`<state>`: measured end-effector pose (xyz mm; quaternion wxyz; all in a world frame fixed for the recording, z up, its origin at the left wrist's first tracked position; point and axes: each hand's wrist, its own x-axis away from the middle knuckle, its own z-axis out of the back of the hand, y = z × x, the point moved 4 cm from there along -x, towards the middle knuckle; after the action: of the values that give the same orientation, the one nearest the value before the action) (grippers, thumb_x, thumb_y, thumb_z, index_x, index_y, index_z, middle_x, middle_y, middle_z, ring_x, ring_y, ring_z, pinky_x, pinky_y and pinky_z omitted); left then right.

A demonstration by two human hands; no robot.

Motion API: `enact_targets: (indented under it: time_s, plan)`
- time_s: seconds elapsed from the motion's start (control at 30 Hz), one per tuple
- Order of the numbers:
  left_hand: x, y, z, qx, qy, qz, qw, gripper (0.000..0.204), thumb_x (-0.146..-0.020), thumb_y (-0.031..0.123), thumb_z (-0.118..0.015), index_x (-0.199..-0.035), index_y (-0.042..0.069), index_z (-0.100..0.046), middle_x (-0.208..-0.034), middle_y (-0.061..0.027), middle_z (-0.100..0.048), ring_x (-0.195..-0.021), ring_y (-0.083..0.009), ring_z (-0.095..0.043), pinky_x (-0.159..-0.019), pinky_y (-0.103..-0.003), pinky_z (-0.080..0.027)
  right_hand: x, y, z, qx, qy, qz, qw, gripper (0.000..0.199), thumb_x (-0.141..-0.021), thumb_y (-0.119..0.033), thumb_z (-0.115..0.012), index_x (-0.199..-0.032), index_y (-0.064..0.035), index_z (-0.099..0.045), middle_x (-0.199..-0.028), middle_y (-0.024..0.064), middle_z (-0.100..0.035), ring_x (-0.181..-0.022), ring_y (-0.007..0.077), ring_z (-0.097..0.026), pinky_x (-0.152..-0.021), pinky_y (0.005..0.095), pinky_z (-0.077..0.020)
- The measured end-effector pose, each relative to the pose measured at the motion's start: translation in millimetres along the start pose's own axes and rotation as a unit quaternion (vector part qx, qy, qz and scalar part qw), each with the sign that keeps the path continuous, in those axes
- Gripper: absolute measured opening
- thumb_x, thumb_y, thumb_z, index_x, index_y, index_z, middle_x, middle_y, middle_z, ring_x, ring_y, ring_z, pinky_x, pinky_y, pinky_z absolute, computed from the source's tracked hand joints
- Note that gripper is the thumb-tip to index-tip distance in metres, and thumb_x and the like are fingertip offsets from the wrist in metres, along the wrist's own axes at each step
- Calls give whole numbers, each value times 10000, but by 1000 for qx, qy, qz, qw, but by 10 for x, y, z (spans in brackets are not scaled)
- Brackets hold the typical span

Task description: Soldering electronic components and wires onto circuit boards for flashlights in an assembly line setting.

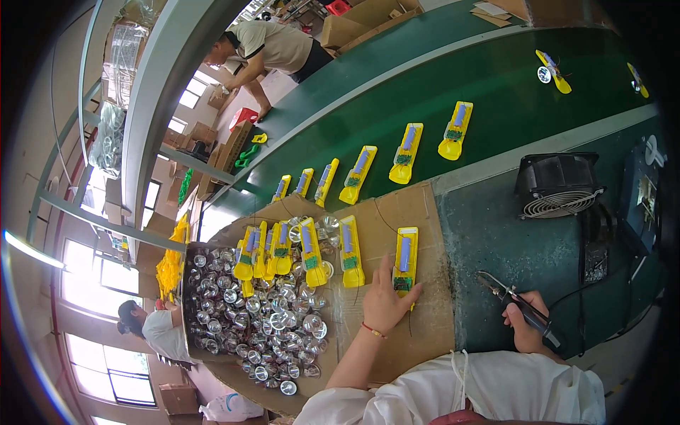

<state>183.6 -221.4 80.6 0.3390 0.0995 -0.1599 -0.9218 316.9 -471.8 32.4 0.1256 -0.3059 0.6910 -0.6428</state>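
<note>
On the cardboard sheet lies a yellow torch housing [406, 249] with a blue-purple battery and a small green circuit board. My left hand [384, 303] grips its lower end, index finger along the left side and thumb across the bottom. To the right, above the green bench, my right hand [528, 324] is wrapped round the black handle of a soldering iron [520, 306], its metal tip pointing up and left, apart from the housing. More such housings, one of them a yellow housing [350, 251], lie left of my left hand, some on top of shiny reflector cups [283, 322].
A black fan [558, 183] with a round grille stands at the back right, beside a metal-faced box [644, 191]. A green conveyor belt [517, 120] across the bench carries several yellow housings. A co-worker [273, 53] leans over the far side; another person [163, 329] is at the left.
</note>
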Motion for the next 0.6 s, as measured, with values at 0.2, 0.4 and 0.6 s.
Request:
enact_targets:
  time_s: [0.2,0.4,0.6]
  plan:
    - [-63,18,-11,-33,-4,-21,999,658,-739,320,-630,-1259,-5,-393,-925,-166,-537,-729,-330,-594,-579,-394,-493,-11,42,1,-18,3,13,1000,207,-828,-156,-599,-905,-6,-479,-715,91,-590,-598,101,-550,-550,243,-469]
    - [-187,-34,18,-19,-11,-42,999,652,-757,306,-621,-1276,-3,-378,-949,-174,-536,-746,-331,-593,-598,-389,-496,-13,60,10,-43,6,15,999,199,-825,-152,-602,-892,-6,-484,-707,90,-592,-583,97,-543,-545,245,-467]
    - [-167,-37,6,-27,3,-62,998,650,-757,307,-625,-1276,0,-382,-961,-174,-538,-775,-327,-595,-618,-380,-500,-16,28,11,-33,-4,23,999,191,-827,-143,-599,-887,-4,-481,-704,91,-593,-580,95,-542,-543,244,-465]
